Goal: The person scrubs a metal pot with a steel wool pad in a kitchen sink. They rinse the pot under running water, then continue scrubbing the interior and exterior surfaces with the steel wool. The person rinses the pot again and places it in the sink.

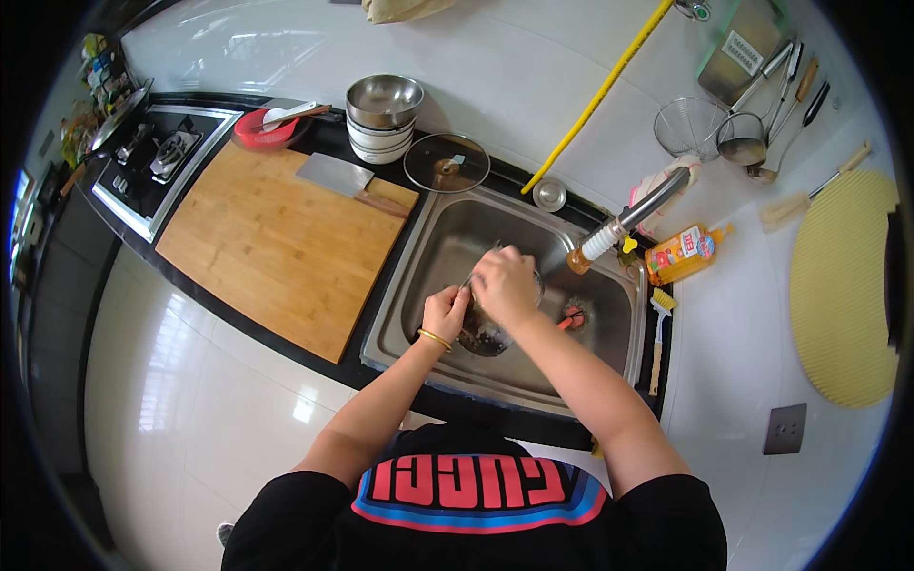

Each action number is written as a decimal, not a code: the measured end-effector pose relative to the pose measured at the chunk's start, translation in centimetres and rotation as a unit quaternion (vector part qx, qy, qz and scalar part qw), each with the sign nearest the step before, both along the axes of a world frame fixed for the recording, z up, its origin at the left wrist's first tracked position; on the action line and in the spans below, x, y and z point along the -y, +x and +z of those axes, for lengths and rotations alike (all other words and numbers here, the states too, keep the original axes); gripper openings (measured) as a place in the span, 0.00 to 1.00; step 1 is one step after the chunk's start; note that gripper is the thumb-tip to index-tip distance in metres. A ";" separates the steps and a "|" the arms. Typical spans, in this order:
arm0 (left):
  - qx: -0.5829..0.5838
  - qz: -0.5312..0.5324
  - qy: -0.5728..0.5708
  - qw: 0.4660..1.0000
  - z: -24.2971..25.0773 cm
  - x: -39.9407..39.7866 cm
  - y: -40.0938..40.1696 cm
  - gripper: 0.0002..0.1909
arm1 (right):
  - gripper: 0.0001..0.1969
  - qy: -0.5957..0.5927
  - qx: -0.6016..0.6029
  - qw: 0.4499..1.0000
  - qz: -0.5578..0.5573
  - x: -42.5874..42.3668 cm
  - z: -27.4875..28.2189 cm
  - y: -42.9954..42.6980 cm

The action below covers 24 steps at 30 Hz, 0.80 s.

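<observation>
Over the stainless steel sink [453, 235], my left hand [446, 312] pinches the near left rim of a round vessel [485, 335], perhaps a pot or bowl, with some liquid or foam inside. Higher up and to the right, my right hand [504, 280] is curled over that vessel, blurred; what its fingers hold, if anything, is hidden. A gold-coloured bangle circles my left wrist. To the right, near the sink drain, lies a small red item [573, 319]. The faucet [628, 218] reaches over the sink's back right edge.
Left of the sink lies a wooden cutting board [285, 243] with a cleaver [335, 175] at its back edge. Stacked bowls [384, 121] and a glass lid [447, 164] stand behind. Dish soap [682, 255] and a brush [658, 335] are at the right.
</observation>
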State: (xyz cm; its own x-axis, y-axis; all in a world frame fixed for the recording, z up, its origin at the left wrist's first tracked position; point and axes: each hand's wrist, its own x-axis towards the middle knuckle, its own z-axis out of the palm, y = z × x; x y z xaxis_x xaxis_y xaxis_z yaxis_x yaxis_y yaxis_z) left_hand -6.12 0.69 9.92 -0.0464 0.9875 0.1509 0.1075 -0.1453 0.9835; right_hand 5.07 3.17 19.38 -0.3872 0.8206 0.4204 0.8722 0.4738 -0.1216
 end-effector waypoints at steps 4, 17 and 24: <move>0.010 0.015 -0.002 1.000 -0.3 -1.1 0.0 0.17 | 0.02 -0.092 -0.048 0.992 -0.072 -2.0 0.3 0.5; -0.036 0.054 0.050 0.997 0.8 -0.1 -1.0 0.20 | 0.13 -0.161 -0.041 0.966 -0.197 -2.6 -2.3 4.0; -0.065 0.083 0.054 0.993 0.3 -1.2 0.6 0.19 | 0.15 0.020 -0.004 0.999 -0.030 3.6 0.0 1.0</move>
State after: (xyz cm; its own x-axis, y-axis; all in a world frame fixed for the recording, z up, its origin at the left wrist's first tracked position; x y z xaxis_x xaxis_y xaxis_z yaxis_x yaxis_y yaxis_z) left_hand -5.49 1.86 10.20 -0.1804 0.9454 0.2715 0.2647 -0.2192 0.9391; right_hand 6.04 -0.45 19.36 -0.3351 0.8241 0.4567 0.8979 0.4262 -0.1103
